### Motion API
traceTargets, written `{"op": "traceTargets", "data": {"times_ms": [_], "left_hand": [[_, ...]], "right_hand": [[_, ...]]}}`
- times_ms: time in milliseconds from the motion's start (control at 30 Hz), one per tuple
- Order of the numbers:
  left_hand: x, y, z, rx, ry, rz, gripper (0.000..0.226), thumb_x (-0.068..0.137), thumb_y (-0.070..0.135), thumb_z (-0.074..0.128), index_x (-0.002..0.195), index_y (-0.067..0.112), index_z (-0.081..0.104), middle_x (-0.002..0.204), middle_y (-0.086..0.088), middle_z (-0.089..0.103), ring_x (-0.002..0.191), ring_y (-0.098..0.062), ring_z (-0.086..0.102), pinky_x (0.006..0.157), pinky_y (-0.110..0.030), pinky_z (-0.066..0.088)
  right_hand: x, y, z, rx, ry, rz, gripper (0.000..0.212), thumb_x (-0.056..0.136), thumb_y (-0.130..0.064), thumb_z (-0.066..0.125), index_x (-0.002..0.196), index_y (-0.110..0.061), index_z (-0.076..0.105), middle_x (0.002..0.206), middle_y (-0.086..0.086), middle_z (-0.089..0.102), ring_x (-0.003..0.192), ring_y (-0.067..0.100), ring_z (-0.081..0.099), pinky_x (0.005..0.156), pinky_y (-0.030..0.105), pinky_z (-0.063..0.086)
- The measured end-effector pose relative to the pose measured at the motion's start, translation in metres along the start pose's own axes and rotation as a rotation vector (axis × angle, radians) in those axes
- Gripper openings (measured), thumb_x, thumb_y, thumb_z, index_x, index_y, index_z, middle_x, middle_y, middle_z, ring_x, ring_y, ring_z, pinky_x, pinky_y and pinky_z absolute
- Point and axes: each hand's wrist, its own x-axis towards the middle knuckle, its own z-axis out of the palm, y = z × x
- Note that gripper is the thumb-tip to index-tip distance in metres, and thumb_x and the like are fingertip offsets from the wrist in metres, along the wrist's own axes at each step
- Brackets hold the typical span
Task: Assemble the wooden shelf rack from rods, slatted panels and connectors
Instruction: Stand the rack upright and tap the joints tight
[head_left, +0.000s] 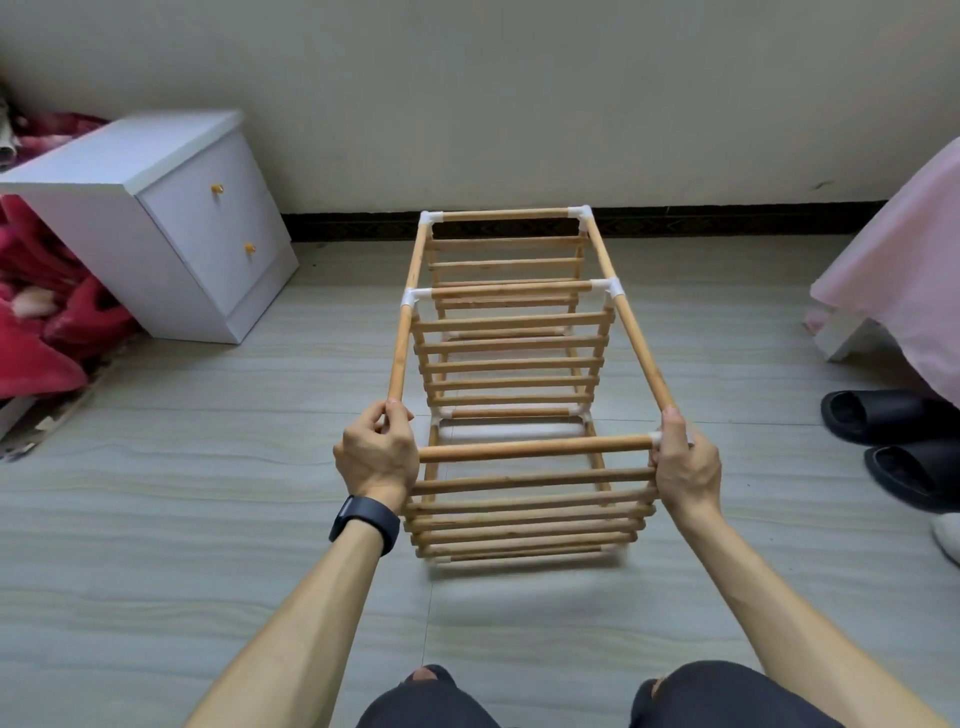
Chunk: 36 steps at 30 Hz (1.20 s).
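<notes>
Rack (511, 358) position: laid lengthwise at the middle of the floor (208, 493), with its far end toward the floor's wall edge and its near end in front of my knees. I cannot tell whether its lower near edge touches the floor. Three slatted panels stand across the frame, joined to the long rods by white connectors (613, 287).

Left grip (378, 457): my fingers are curled round the near upper left corner of the rack, where the left long rod meets the near cross rod (535, 448). A black watch (366, 522) sits on that wrist.

Right grip (685, 467): my fingers are curled round the near upper right corner, covering most of the white connector there.

Surroundings: a white two-drawer cabinet (208, 223) stands near the floor's far left corner, with red bedding (41, 332) beside it. Black slippers (878, 415) lie at the right edge of the floor, below a pink cover (904, 270).
</notes>
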Motion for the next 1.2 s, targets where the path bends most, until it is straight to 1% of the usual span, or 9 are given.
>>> {"op": "traceTargets", "data": {"times_ms": [100,200,367,433,533,667,767,967,1200], "left_hand": [[0.014,0.015,-0.004,0.031,-0.032,0.006,0.035,0.096,0.036,0.051,0.068,0.021,0.066,0.054,0.006,0.056,0.055,-0.018,0.054,0.049,-0.025,0.035],[0.009,0.013,-0.01,0.054,-0.092,0.009,0.035,0.099,0.039,0.048,0.073,0.022,0.064,0.061,0.004,0.063,0.061,-0.023,0.059,0.052,-0.03,0.044],[-0.001,-0.009,-0.014,0.103,-0.255,-0.044,0.018,0.103,0.048,0.04,0.111,0.039,0.053,0.079,0.0,0.07,0.074,-0.024,0.065,0.059,-0.035,0.052],[0.007,-0.009,-0.012,0.117,-0.357,-0.172,0.027,0.103,0.053,0.036,0.12,0.035,0.044,0.081,-0.002,0.073,0.078,-0.023,0.065,0.062,-0.035,0.05],[0.03,-0.001,-0.006,0.098,-0.479,-0.368,0.054,0.105,0.057,0.024,0.093,0.019,0.06,0.072,-0.002,0.07,0.076,-0.022,0.062,0.065,-0.034,0.047],[0.053,0.008,0.006,0.141,-0.526,-0.367,0.062,0.106,0.057,0.019,0.081,0.015,0.056,0.069,-0.003,0.05,0.065,-0.02,0.048,0.059,-0.031,0.038],[0.063,0.008,0.016,0.022,-0.53,-0.489,0.059,0.103,0.062,0.025,0.08,0.015,0.052,0.069,-0.002,0.044,0.063,-0.019,0.044,0.055,-0.03,0.037],[0.065,0.003,0.024,0.108,-0.504,-0.4,0.06,0.1,0.068,0.025,0.076,0.019,0.05,0.065,0.001,0.047,0.057,-0.017,0.047,0.044,-0.026,0.039],[0.058,-0.003,0.016,-0.003,-0.47,-0.422,0.057,0.102,0.062,0.031,0.082,0.017,0.059,0.072,-0.001,0.052,0.059,-0.019,0.049,0.056,-0.03,0.042]], "right_hand": [[0.014,-0.023,-0.006,0.048,-0.059,0.061,0.041,0.095,-0.046,0.043,0.085,-0.017,0.069,0.065,0.001,0.064,0.069,0.023,0.063,0.061,0.035,0.045],[0.034,-0.041,-0.016,-0.04,-0.264,0.164,0.023,0.101,-0.017,0.049,0.106,-0.008,0.069,0.08,0.004,0.067,0.074,0.021,0.062,0.06,0.034,0.046],[0.045,-0.05,0.0,-0.01,-0.341,0.426,0.033,0.105,-0.036,0.049,0.098,-0.005,0.059,0.078,0.007,0.049,0.067,0.019,0.049,0.062,0.034,0.046],[0.044,-0.045,0.013,-0.173,-0.29,0.364,0.035,0.102,-0.04,0.052,0.096,-0.006,0.06,0.072,0.005,0.05,0.064,0.02,0.05,0.059,0.034,0.044],[0.037,-0.032,0.024,-0.567,-0.145,0.106,0.036,0.098,-0.044,0.049,0.083,-0.014,0.06,0.069,0.003,0.062,0.063,0.022,0.06,0.052,0.03,0.042],[0.048,-0.031,0.029,-0.649,-0.09,0.034,0.048,0.105,-0.048,0.036,0.089,-0.01,0.06,0.068,0.005,0.06,0.062,0.023,0.056,0.051,0.031,0.038],[0.056,-0.032,0.032,-0.705,-0.097,0.019,0.047,0.107,-0.048,0.029,0.094,-0.011,0.055,0.069,0.004,0.055,0.065,0.023,0.053,0.06,0.035,0.042],[0.062,-0.027,0.033,-0.725,-0.073,0.019,0.046,0.108,-0.049,0.026,0.097,-0.013,0.053,0.069,0.002,0.051,0.062,0.018,0.046,0.053,0.033,0.033],[0.058,-0.023,0.033,-0.697,-0.03,0.034,0.046,0.107,-0.051,0.03,0.095,-0.014,0.054,0.07,0.002,0.053,0.063,0.019,0.049,0.051,0.03,0.033]]}}
